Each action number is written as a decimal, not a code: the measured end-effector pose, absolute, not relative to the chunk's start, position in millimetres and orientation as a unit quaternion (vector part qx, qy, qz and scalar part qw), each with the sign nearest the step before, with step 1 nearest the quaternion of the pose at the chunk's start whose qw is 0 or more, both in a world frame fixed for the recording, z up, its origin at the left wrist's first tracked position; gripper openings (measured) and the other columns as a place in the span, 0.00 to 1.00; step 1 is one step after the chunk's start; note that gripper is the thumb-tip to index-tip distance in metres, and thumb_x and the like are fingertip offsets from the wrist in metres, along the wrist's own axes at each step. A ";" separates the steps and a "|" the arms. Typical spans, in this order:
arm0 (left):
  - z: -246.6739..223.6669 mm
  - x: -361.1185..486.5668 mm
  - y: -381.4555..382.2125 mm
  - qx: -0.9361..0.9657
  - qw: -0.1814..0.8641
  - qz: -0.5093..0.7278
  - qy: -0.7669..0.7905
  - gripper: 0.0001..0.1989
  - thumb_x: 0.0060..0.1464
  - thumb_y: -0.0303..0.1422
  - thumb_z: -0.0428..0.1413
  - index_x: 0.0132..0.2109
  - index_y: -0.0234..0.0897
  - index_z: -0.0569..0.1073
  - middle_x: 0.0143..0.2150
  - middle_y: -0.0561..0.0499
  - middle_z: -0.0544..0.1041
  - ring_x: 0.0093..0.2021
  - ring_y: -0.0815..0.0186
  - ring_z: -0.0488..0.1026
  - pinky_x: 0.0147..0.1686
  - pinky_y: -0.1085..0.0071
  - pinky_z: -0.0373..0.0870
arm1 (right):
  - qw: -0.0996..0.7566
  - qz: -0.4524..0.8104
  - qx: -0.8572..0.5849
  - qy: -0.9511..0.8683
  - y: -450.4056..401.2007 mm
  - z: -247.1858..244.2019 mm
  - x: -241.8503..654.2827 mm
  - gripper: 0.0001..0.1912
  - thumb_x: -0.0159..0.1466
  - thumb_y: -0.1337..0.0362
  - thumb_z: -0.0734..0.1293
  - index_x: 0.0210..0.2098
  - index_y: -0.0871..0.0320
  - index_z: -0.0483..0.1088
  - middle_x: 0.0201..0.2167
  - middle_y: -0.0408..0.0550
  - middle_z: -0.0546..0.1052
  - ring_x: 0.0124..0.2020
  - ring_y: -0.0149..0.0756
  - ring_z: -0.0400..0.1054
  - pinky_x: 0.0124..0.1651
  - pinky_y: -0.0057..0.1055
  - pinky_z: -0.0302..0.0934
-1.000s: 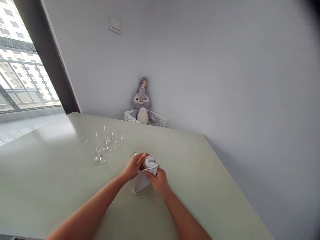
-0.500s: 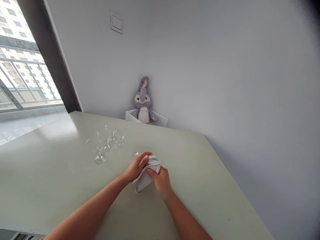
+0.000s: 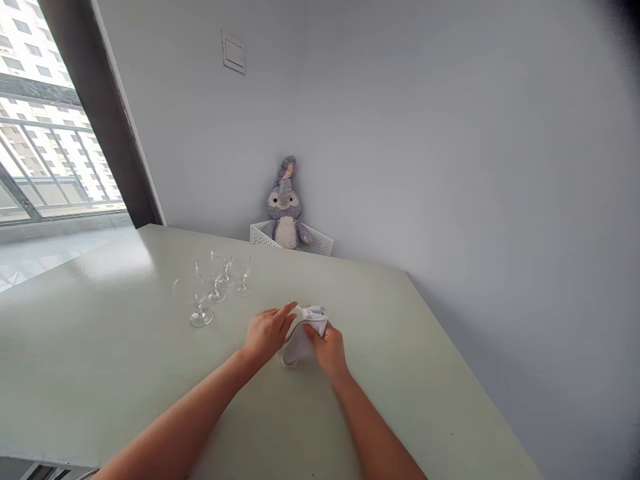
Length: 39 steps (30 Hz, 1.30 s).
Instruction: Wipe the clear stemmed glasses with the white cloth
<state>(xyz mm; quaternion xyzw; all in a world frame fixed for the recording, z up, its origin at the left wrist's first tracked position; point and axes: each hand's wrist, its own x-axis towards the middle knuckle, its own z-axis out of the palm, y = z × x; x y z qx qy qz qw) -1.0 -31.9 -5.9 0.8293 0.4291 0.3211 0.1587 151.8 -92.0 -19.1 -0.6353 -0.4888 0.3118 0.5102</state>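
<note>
We see matt, pliable cloth and clear, shiny stemmed glasses.
To us the tabletop looks smooth and glossy where light strikes it, the stuffed toy fuzzy, the perforated basket like hard plastic, and the wall evenly matt and smooth.

Your left hand and right hand are bare, with slender fingers. Behind the hands, your narrow wrists and smooth forearms are bare too, the forearms broadening farther from the hands.
</note>
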 end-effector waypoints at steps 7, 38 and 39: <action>0.7 -7.1 -27.4 0.926 0.021 0.269 0.263 0.16 0.57 0.34 0.45 0.52 0.39 0.65 0.35 0.47 0.74 0.39 0.63 0.70 0.50 0.59 0.55 | 0.508 0.513 -0.518 -0.459 -98.8 -0.4 168.9 0.16 0.51 0.55 0.67 0.31 0.63 0.71 0.22 0.43 0.69 0.25 0.30 0.59 0.29 0.27 0.54; -6.8 7.1 -51.1 0.875 0.236 0.256 0.336 0.10 0.49 0.27 0.43 0.26 0.36 0.67 0.21 0.53 0.67 0.22 0.71 0.59 0.23 0.74 0.50 | 0.266 -0.060 -0.526 -0.806 -82.8 41.3 166.6 0.19 0.63 0.55 0.54 0.29 0.59 0.70 0.26 0.51 0.72 0.34 0.38 0.62 0.45 0.38 0.54; -4.0 6.4 -51.3 0.880 0.219 0.266 0.327 0.10 0.49 0.26 0.43 0.29 0.37 0.67 0.22 0.53 0.67 0.22 0.71 0.59 0.23 0.74 0.50 | 0.308 -0.005 -0.557 -0.771 -78.8 43.5 169.7 0.21 0.63 0.54 0.53 0.24 0.58 0.68 0.23 0.48 0.70 0.29 0.36 0.61 0.39 0.34 0.55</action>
